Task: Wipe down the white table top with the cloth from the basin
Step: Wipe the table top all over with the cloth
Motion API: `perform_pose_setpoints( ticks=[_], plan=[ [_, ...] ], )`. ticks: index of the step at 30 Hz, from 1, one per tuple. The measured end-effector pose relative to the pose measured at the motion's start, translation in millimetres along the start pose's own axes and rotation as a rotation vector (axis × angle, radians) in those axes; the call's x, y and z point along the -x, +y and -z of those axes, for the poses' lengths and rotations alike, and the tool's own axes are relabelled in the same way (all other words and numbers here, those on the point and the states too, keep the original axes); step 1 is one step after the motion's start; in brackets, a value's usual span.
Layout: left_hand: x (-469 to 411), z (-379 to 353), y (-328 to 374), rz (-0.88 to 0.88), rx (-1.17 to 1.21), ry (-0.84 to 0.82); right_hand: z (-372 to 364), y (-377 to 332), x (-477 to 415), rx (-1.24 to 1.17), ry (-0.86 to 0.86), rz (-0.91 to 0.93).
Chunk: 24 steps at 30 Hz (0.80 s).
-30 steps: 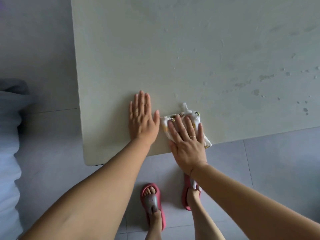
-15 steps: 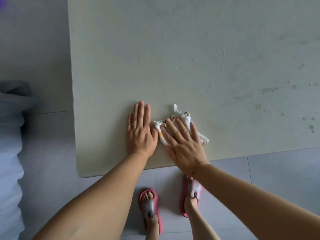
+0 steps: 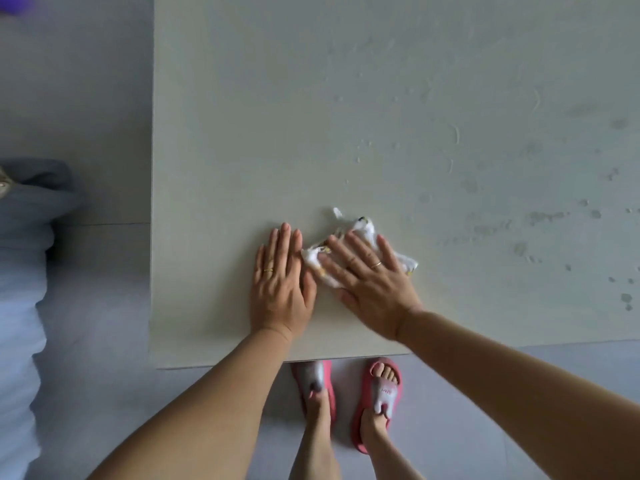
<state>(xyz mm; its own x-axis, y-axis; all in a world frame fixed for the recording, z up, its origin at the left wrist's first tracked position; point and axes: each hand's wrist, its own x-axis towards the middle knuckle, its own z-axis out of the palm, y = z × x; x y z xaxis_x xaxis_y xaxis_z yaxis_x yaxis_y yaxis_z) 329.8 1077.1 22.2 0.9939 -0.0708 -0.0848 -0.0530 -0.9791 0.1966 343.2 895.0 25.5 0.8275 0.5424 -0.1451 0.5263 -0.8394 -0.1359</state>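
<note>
The white cloth [image 3: 363,230] has slid inward from the desk's [image 3: 277,116] near edge under the right hand [image 3: 370,289], fingers spread flat to press it down, while the left hand [image 3: 280,289], fingers together, lies flat beside it for support.

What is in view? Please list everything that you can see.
table top: one, off-white, centre and right.
cloth: one, white with yellow print, on table top near its front edge.
marks: several, grey, table top's right part.
floor: one, grey tiles, around the table.
bedding: one heap, blue-grey, left edge.
slippers: two, pink, on the feet, bottom.
left hand: one, flat on table top beside cloth.
right hand: one, flat, pressing cloth.
</note>
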Motion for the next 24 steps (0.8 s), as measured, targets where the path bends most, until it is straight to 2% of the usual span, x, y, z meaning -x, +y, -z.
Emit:
perform_pose_setpoints(
  ticks=[1, 3, 5, 7, 8, 10, 13, 14, 15, 18, 20, 21, 24],
  plan=[
    [0, 0, 0, 0.003, -0.009, -0.015, 2, 16, -4, 0.003, -0.001, -0.039],
    [0, 0, 0, 0.009, -0.026, -0.031, 5, 34, -14, -0.056, 0.029, -0.244],
    [0, -1, 0, 0.016, -0.035, -0.035, 4, 22, -24, -0.132, 0.08, -0.448],
    [1, -2, -1, 0.009, -0.039, -0.04, 2, -5, -32, -0.163, 0.095, -0.536],
    [0, -2, -1, 0.004, -0.045, -0.041, 0, -16, -34, -0.161, 0.09, -0.495],
    [-2, -3, -1, 0.0, -0.053, -0.05, -1, -23, -34, -0.103, 0.051, -0.279],
    [-1, 0, 0, 0.001, -0.033, -0.053, 9, 14, -38, 0.017, 0.006, 0.04],
    [-2, 0, 0, 0.002, -0.027, -0.053, 12, 31, -42, 0.04, 0.011, 0.057],
    [-2, 0, 0, 0.0, -0.025, -0.052, 14, 47, -47, 0.027, 0.017, -0.006],
    [-1, 0, -1, 0.001, -0.027, -0.051, 15, 55, -66, -0.134, 0.058, -0.463],
    [-1, 0, -1, 0.003, -0.018, -0.07, 14, 23, -78, -0.181, 0.081, -0.634],
    [-2, 0, 0, 0.007, -0.016, -0.075, 13, 3, -81, -0.189, 0.077, -0.599],
    [-3, 1, 1, 0.021, -0.014, -0.079, 7, -28, -76, -0.125, -0.021, -0.233]
  ],
)
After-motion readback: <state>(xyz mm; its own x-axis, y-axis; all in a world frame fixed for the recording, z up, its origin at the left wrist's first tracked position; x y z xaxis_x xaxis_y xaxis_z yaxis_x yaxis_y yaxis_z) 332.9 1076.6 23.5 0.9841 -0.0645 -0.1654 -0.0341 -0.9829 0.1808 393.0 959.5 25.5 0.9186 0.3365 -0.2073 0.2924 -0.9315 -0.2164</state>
